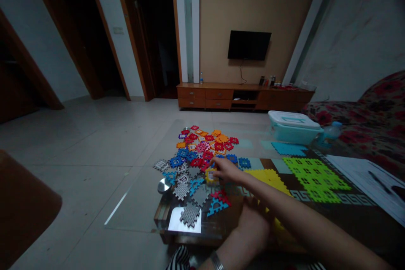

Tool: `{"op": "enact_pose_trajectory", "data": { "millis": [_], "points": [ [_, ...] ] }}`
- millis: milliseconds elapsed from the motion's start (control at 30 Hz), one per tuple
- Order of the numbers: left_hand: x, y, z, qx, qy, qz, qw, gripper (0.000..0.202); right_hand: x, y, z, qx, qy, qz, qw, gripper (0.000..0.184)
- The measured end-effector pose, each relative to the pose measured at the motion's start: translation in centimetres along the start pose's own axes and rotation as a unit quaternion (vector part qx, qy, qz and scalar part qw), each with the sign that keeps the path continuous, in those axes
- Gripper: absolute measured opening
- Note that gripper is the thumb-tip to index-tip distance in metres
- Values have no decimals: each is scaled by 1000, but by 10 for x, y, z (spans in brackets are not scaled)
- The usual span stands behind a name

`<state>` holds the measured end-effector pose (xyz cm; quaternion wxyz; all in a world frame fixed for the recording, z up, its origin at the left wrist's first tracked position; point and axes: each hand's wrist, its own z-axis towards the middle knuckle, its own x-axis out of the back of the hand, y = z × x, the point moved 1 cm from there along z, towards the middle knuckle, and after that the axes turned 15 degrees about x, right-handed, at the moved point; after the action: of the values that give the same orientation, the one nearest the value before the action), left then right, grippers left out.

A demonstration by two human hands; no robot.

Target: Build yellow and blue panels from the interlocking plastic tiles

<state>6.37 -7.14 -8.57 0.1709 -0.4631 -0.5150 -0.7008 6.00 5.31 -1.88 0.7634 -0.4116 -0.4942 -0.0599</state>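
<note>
My right hand (pixel 226 171) reaches across the glass table, thumb and fingers closed on the edge of a yellow interlocking tile (pixel 210 176) with a pale window insert. Below it, my left hand (pixel 253 225), with a bracelet at the wrist, is lowered beside yellow tiles (pixel 267 177); its fingers are dark and partly behind my right forearm. Loose blue tiles (pixel 176 161), red tiles (pixel 218 147) and orange tiles (pixel 223 138) lie in a heap beyond my right hand. Nearer, grey brick-patterned tiles (pixel 190 214) lie beside a blue triangular piece (pixel 217 206).
Joined lime-green tiles (pixel 313 173) lie to the right, near a light-blue tile sheet (pixel 289 149). Behind stands a lidded turquoise box (pixel 292 128) with a plastic bottle (pixel 332 133) beside it. Paper (pixel 357 177) with a pen (pixel 379 182) is at far right. The glass edge overhangs at left.
</note>
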Motion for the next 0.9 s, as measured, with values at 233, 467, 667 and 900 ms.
{"op": "enact_pose_trajectory", "data": {
  "millis": [233,467,667,900],
  "points": [
    [14,11,6,78,-48,103,990,46,12,39,-64,-131,187,284,931,60],
    [50,-5,21,133,31,108,985,35,29,72,-132,-206,355,369,834,35],
    [70,-36,36,195,147,-1,970,34,45,64,-137,-204,373,327,844,39],
    [62,-17,43,224,101,-452,857,37,37,56,-144,-162,320,358,862,32]
  ]
}}
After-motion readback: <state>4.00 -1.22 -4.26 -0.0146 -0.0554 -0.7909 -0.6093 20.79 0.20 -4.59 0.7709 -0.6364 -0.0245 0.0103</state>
